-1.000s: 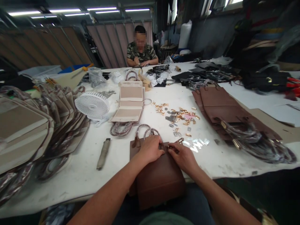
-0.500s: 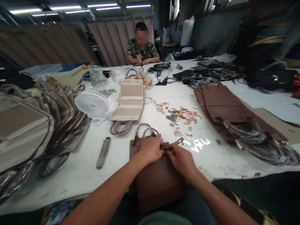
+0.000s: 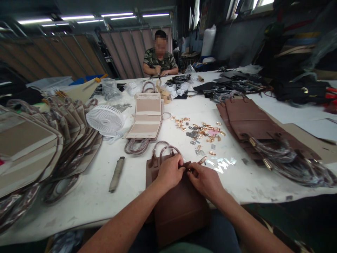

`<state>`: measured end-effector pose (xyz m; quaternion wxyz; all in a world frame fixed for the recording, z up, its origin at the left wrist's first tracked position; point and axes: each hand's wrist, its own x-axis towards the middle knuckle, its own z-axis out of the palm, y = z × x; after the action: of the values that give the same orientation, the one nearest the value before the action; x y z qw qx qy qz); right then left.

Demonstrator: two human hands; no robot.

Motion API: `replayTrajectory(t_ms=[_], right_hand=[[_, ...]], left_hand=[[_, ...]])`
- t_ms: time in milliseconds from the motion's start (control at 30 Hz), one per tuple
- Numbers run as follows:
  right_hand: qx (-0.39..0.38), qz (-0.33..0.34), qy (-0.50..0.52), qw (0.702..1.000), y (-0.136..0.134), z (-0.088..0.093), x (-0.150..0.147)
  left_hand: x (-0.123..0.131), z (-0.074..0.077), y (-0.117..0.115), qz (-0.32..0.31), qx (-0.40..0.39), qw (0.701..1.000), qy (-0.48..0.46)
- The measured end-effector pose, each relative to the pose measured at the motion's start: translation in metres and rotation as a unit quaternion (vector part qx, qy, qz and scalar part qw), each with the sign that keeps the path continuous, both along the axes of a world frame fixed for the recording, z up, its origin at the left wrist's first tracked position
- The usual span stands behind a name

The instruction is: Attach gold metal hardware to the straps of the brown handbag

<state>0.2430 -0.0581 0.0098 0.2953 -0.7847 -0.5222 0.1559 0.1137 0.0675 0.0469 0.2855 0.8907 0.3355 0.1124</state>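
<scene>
A brown handbag (image 3: 181, 214) leans between the table edge and my lap, its two plastic-wrapped handles (image 3: 164, 149) pointing away from me. My left hand (image 3: 170, 172) is closed, thumb and fingers pinching the bag's upper edge. Close beside it, my right hand (image 3: 205, 179) is closed in a pinch on a small gold fitting (image 3: 189, 170) at the same edge. The fingers cover most of that fitting. Just past my right knuckles a gold metal plate (image 3: 202, 160) juts out, apparently on a strap end.
Gold fittings (image 3: 207, 131) and flat silver plates (image 3: 221, 164) lie scattered ahead. A wrapped rod-like tool (image 3: 117, 174) and a white fan (image 3: 105, 120) are to the left. Stacked brown bags (image 3: 250, 117) lie right, beige-lined pieces (image 3: 26, 140) left. A co-worker (image 3: 160, 58) sits opposite.
My hands stay at the bag's upper edge, fingers shifting slightly. The gold plate beyond my right hand has tilted and shows less of its face. The camera view has tipped a little.
</scene>
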Motion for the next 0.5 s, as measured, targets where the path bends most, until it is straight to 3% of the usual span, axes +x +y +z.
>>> replayTrajectory(t_ms=[267, 500], right_hand=[[-0.020, 0.018, -0.029, 0.999, 0.003, 0.003, 0.004], [0.036, -0.039, 0.157, 0.986, 0.003, -0.002, 0.002]], left_hand=[[0.000, 0.003, -0.009, -0.009, -0.001, 0.999, -0.033], [-0.005, 0.008, -0.012, -0.048, 0.011, 0.996, -0.070]])
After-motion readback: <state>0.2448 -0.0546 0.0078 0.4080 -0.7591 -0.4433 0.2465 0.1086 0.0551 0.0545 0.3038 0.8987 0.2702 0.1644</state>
